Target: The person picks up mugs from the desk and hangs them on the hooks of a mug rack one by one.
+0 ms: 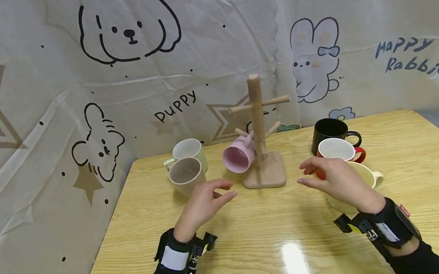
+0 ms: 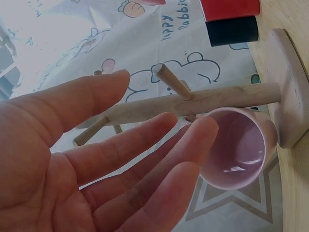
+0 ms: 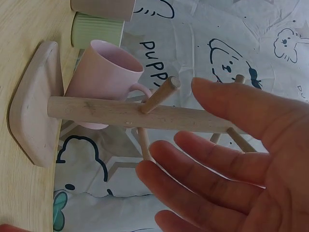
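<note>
A pink mug (image 1: 239, 154) hangs by its handle on a lower left peg of the wooden mug rack (image 1: 257, 116). My left hand (image 1: 206, 201) hovers over the table in front of a greyish-beige mug (image 1: 186, 174), its fingers loosely bent and holding nothing. On the other side, my right hand (image 1: 339, 182) is held in the air near the pale yellow mug (image 1: 343, 204) and partly covers it. Both wrist views show relaxed fingers with bare palms; the pink mug's open mouth (image 2: 236, 150) faces the left wrist camera.
Behind the beige mug stands a pale green mug (image 1: 190, 152). At the right, a red mug with a white inside (image 1: 336, 149) and a black mug (image 1: 329, 132) line up behind the yellow one. A printed cloth (image 1: 196, 47) hangs behind the wooden table (image 1: 252, 247).
</note>
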A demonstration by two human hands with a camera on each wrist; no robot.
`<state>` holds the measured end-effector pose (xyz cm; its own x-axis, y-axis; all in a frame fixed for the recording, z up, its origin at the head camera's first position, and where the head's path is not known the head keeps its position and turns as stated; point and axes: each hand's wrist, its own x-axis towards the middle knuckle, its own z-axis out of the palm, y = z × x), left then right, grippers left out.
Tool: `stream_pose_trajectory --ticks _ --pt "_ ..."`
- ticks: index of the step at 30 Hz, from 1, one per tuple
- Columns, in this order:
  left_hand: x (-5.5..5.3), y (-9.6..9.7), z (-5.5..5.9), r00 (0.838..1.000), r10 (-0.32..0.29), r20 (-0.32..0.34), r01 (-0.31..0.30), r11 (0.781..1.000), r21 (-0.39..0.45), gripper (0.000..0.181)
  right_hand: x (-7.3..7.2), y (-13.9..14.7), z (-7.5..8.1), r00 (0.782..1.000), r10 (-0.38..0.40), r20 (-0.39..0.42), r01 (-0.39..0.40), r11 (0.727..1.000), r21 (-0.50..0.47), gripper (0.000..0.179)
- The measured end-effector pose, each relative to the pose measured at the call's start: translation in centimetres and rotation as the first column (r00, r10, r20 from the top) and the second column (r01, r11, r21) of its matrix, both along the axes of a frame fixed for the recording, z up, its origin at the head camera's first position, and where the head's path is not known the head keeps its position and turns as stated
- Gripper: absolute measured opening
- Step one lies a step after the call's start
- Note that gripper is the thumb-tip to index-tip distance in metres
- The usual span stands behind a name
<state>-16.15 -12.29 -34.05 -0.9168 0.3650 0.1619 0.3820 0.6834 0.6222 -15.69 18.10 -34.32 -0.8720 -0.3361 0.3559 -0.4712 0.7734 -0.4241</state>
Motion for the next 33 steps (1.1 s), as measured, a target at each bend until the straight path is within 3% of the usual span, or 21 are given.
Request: stream_pose_trajectory --ticks 7,12,15,19,24,28,33 --pt "-0.6 -2.5 1.1 1.0 0.027 0.007 -0.028 0.992 0.122 0.031 -0.2 0.2 0.2 1.0 -0.003 0.017 0.003 1.0 0.011 0.036" --pt "-1.3 -7.5 2.7 0.99 0.14 0.009 -0.139 0.967 0.215 0.03 0.0 0.6 0.2 1.0 -0.003 0.029 0.003 1.0 -0.011 0.034" --pt "-2.7 -10.9 2.7 0.974 0.225 0.027 -0.225 0.947 0.227 0.03 0.2 1.0 0.4 0.999 -0.008 0.05 0.01 0.999 -0.035 0.035" --pt "-5.9 -14.0 1.1 0.966 0.258 0.027 -0.258 0.947 0.189 0.032 0.3 1.3 0.5 0.998 -0.017 0.061 0.02 0.999 -0.046 0.035" --pt "-9.1 -15.2 -2.1 0.969 0.238 0.058 -0.245 0.953 0.179 0.033 0.1 1.3 0.5 0.998 -0.009 0.063 0.011 0.999 -0.036 0.037" --pt "-10.3 -15.0 -3.7 0.96 0.279 0.027 -0.28 0.949 0.144 0.032 -0.1 1.1 0.4 0.998 0.003 0.057 -0.001 0.999 -0.035 0.038" --pt "-11.0 -14.7 -4.5 0.952 0.302 -0.042 -0.299 0.951 0.076 0.03 -0.2 0.8 0.3 0.999 0.021 0.048 -0.02 1.0 -0.02 0.039"
